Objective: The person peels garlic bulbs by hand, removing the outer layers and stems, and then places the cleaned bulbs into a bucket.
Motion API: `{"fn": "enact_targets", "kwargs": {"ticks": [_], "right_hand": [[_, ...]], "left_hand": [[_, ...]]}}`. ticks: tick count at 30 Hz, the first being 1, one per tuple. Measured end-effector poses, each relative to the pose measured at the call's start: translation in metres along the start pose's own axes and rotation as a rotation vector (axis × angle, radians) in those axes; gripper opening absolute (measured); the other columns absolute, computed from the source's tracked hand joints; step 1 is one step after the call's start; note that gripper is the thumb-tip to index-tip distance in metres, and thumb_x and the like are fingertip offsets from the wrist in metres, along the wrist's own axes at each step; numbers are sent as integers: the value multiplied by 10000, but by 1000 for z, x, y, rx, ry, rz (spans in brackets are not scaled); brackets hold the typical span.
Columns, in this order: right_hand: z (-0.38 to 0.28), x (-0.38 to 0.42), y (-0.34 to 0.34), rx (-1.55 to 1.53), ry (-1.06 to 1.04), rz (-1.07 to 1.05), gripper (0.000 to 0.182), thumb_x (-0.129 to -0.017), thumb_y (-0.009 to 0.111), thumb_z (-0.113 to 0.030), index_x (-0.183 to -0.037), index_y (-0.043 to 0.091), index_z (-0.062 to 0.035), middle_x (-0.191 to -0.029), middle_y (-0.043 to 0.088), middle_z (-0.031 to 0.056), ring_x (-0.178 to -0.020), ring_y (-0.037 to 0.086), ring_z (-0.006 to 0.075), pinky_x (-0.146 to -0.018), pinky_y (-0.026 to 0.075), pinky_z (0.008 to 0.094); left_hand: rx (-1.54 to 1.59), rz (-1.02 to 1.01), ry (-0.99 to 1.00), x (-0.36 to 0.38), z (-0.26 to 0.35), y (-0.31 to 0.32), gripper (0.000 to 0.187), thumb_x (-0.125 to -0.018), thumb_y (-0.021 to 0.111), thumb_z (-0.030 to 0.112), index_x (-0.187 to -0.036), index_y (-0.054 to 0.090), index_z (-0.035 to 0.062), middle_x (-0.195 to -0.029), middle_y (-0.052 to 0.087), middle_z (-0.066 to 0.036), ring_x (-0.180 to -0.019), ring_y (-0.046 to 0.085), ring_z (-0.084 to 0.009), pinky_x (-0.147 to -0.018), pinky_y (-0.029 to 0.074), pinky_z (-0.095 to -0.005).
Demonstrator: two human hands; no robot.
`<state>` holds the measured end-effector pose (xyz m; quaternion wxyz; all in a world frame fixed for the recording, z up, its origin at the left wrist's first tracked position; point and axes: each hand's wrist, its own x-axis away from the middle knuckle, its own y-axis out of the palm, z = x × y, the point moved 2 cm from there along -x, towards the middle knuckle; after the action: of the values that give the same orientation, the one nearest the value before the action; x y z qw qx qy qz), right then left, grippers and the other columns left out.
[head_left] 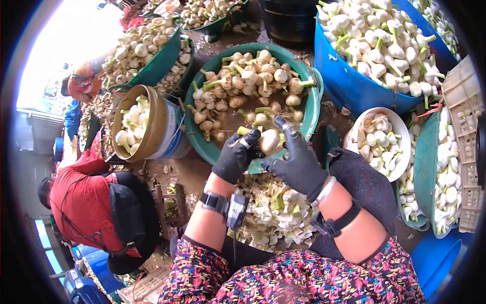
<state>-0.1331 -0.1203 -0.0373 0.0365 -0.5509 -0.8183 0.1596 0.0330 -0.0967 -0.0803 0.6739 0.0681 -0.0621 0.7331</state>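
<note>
— Peelings (276,213) fill the lower middle beneath your forearms; which step is this?

— Trimming, I judge: your left hand (236,158) and right hand (298,159), gloved, wrists bent inward, clamp one garlic bulb (269,141) at centre frame. Next you need a steady pinch. Beyond sits the green basin (315,101).

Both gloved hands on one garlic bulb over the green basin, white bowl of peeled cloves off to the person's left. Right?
Nearly. In the head view the left hand and right hand do hold one garlic bulb over the green basin, but the white bowl of peeled cloves sits to the person's right, not left.
</note>
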Motion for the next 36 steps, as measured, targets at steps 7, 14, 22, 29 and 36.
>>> {"fn": "enact_targets", "kwargs": {"ticks": [7, 14, 22, 29, 36], "right_hand": [[-2, 14, 16, -449, -44, -61, 665, -609, 797, -146, -1182, 490, -3, -1111, 568, 143, -1021, 557, 213, -884, 438, 320], [-10, 19, 7, -754, 81, -160, 563, -669, 764, -88, -1157, 505, 22, -1001, 612, 77, -912, 564, 110, -811, 476, 268], [-10, 17, -6, -1072, 585, -315, 349, -856, 500, -298, -1039, 548, -5, -828, 615, 120, -621, 586, 157, -518, 485, 252], [-9, 25, 5, -1329, 917, -864, 453, -847, 442, -402, -983, 555, 15, -723, 601, 181, -463, 537, 186, -369, 425, 251], [-10, 31, 5, -1331, 694, -560, 295, -819, 564, -196, -997, 531, 38, -850, 594, 157, -736, 604, 226, -644, 506, 327]], "left_hand": [[343, 229, -13, 55, 52, 15, 195, -878, 552, 139, -991, 557, -20, -923, 596, -68, -823, 591, -138, -711, 486, -253], [329, 196, 24, 73, 75, 21, 175, -825, 567, 58, -960, 569, -53, -821, 622, -100, -638, 616, -175, -565, 521, -308], [-197, 152, 157, 69, 68, 17, 115, -825, 565, 98, -864, 580, -9, -752, 601, -40, -625, 576, -119, -545, 459, -247], [-802, 81, 503, 77, 71, 20, 202, -698, 543, 76, -889, 575, 18, -831, 578, -168, -787, 551, -376, -692, 455, -412], [-216, 210, 256, 86, 50, 6, 310, -845, 519, 71, -1139, 506, -26, -974, 590, -93, -850, 580, -156, -711, 487, -264]]}}
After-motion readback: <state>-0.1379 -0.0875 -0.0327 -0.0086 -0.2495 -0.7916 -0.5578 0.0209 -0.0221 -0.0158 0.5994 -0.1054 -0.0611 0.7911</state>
